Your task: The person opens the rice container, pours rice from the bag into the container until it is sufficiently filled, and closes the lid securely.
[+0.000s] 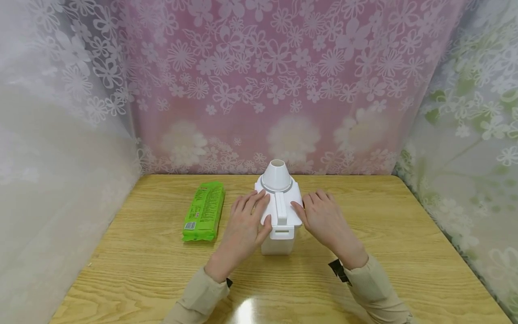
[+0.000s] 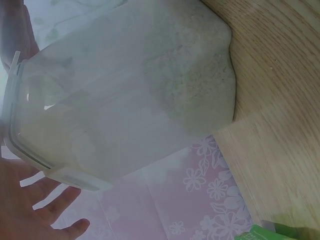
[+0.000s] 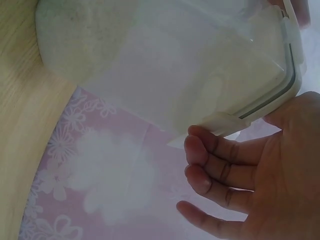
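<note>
A tall translucent storage container (image 1: 278,246) stands upright on the table. Pale, grainy contents (image 2: 190,75) show through its lower part. On its white lid (image 1: 292,208) sit a cone-shaped white cup (image 1: 277,178) and a bar-like handle (image 1: 280,208). My left hand (image 1: 246,220) rests on the lid's left side, fingers spread and fairly straight. At the right edge my right hand (image 1: 325,219) has its thumb on the lid and its bent fingers beside a side clip (image 3: 215,125), one fingertip touching it. The left side clip (image 2: 77,177) hangs beside my left fingers.
Left of the container lies a bright green printed packet (image 1: 204,211) with a barcode. The wooden table (image 1: 133,265) meets a pink flowered curtain (image 1: 275,90) at its back edge. Pale flowered sheets (image 1: 469,126) hang along both sides.
</note>
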The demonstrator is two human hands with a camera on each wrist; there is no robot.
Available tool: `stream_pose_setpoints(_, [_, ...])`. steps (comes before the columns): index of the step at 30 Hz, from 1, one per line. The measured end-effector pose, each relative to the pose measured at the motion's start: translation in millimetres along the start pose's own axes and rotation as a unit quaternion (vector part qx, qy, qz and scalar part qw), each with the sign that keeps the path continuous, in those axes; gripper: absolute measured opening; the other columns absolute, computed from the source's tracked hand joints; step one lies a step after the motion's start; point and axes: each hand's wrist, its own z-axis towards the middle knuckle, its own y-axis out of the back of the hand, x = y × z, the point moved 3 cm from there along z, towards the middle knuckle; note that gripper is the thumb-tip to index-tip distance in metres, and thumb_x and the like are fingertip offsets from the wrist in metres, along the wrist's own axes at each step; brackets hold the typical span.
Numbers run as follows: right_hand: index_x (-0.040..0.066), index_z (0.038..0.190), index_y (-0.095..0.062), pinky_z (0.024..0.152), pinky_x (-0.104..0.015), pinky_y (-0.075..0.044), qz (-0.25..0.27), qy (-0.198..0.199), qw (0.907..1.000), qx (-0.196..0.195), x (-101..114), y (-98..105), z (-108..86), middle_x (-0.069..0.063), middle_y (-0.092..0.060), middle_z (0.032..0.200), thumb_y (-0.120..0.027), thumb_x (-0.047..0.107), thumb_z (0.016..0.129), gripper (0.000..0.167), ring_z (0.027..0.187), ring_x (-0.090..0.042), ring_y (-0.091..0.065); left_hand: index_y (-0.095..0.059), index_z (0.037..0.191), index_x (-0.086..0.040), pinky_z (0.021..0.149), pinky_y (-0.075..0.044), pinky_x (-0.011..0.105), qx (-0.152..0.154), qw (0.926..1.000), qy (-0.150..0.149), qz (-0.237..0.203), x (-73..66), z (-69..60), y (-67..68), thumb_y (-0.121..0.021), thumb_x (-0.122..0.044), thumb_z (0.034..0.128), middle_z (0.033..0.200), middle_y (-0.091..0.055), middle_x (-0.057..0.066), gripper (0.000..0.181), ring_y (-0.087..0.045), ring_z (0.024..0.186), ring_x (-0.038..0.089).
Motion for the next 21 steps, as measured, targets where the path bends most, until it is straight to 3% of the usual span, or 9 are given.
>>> stream_pose_setpoints(6, [0.002,0.081,-0.059,0.069,-0.046,-0.049,0.005,-0.028,0.9988,0.04,-0.2,0.2,2.4,-0.012,-0.062,0.075,-0.058,0.03,0.101,0.034,0.078,-0.034,-0.061,-0.062,0.134,-0.006,0.108,-0.04,0.058,0.011,0.9999,0.009,-0.005,0.9,0.6,0.6,-0.043,-0.03,0.1003,0.141,-0.059,0.011,0.046,-0.053,0.13,0.032])
stream_pose_setpoints(15, [0.002,0.081,-0.059,0.067,-0.043,-0.048,0.016,-0.011,0.9994,0.029,-0.6,0.1,2.7,-0.01,-0.06,0.072,-0.058,0.026,0.101,0.032,0.074,-0.032,-0.061,-0.062,0.136,-0.009,0.111,-0.037,0.058,0.029,0.9993,0.022,-0.002,2.5,1.8,0.5,-0.042,-0.034,0.1003,0.143,-0.059,0.007,0.048,-0.052,0.131,0.029])
stream_pose_setpoints(21, [0.005,0.077,-0.057,0.061,-0.036,-0.043,0.048,-0.021,0.9979,0.038,-1.7,-0.9,3.2,-0.003,-0.05,0.064,-0.062,0.025,0.1,0.03,0.06,-0.022,-0.049,-0.063,0.135,-0.01,0.11,-0.038,0.059,0.025,0.9995,0.021,0.002,2.3,3.5,2.2,-0.041,-0.034,0.1,0.14,-0.06,0.006,0.048,-0.054,0.129,0.029])
